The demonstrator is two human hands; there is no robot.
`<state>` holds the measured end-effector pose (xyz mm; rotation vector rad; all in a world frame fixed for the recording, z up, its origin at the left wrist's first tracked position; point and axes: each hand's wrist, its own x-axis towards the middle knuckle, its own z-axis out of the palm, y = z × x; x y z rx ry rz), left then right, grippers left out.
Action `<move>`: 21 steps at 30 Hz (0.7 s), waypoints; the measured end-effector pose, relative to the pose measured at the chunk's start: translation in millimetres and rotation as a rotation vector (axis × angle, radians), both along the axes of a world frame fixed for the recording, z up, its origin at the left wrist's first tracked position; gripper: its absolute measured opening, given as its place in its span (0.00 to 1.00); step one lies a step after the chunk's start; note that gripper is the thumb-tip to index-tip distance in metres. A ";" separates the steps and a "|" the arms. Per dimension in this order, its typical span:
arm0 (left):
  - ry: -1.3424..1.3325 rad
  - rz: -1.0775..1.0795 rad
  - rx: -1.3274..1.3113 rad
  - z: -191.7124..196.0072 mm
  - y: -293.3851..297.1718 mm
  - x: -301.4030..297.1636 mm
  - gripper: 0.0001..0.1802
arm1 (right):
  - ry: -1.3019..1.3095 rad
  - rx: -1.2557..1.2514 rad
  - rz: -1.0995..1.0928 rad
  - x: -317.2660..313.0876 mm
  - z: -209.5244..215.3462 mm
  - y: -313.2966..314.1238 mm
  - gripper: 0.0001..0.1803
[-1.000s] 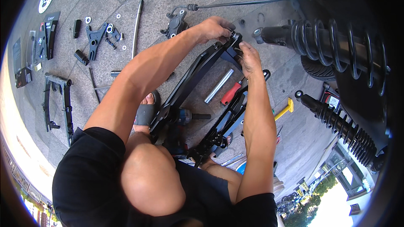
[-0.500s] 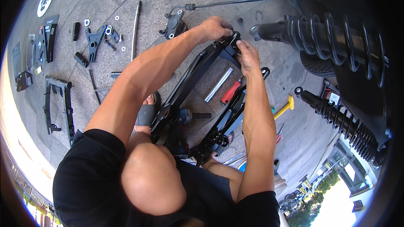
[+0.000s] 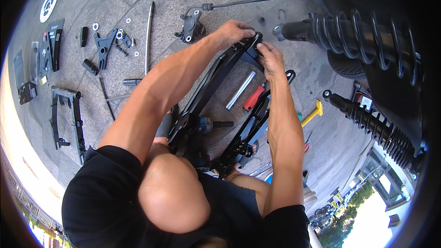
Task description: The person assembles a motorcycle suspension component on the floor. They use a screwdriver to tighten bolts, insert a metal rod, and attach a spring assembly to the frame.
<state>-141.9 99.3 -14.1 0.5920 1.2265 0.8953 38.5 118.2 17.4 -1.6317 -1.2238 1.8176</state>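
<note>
A long black motorcycle swingarm [image 3: 206,85] slants between my knees, its far end raised toward the shock absorber. My left hand [image 3: 235,32] is closed on the far end's left side, fingers curled down over the tip. From the right, my right hand [image 3: 272,60] pinches the same end, its thumb and fingers near the pivot hole. Whether a small part sits between the fingers is hidden. Under the swingarm's arms lie a metal tube [image 3: 240,90], a red-handled screwdriver [image 3: 254,97] and a blue-and-black power tool [image 3: 205,124].
A large coil-spring shock [image 3: 358,41] hangs at the far right, with a second shock [image 3: 372,126] below it. A brake caliper [image 3: 192,26] with its hose lies beyond my left hand. On the left are a bracket [image 3: 103,48], a smaller frame [image 3: 73,115], and a long rod [image 3: 149,36]. A yellow hammer [image 3: 313,112] lies right.
My view has shifted slightly, so the floor items sit a little differently in the picture. Both hands stay on the swingarm's far end with almost no visible movement.
</note>
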 end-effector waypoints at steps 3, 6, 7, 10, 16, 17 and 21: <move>-0.069 0.033 -0.043 -3.3 -4.5 6.2 0.18 | 0.009 -0.009 -0.001 2.0 -1.1 0.9 0.15; -0.187 0.122 -0.078 -5.6 -7.9 11.0 0.18 | -0.020 -0.004 0.054 4.7 -2.1 3.0 0.17; -0.196 0.118 -0.072 -5.9 -7.7 12.4 0.18 | -0.037 0.000 0.083 5.3 -2.2 3.3 0.18; -0.222 0.101 -0.082 -5.9 -7.3 14.7 0.18 | -0.022 0.016 0.066 4.0 -1.9 1.5 0.18; -0.185 -0.006 -0.098 -3.3 -7.2 14.6 0.21 | -0.062 0.217 0.075 -8.3 4.1 -11.6 0.20; -0.163 -0.020 -0.094 -3.2 -7.5 15.1 0.21 | -0.110 0.242 0.109 -9.1 6.0 -12.0 0.22; -0.109 -0.037 -0.077 -4.1 -7.0 17.0 0.23 | -0.215 0.280 0.139 -12.1 9.8 -12.2 0.23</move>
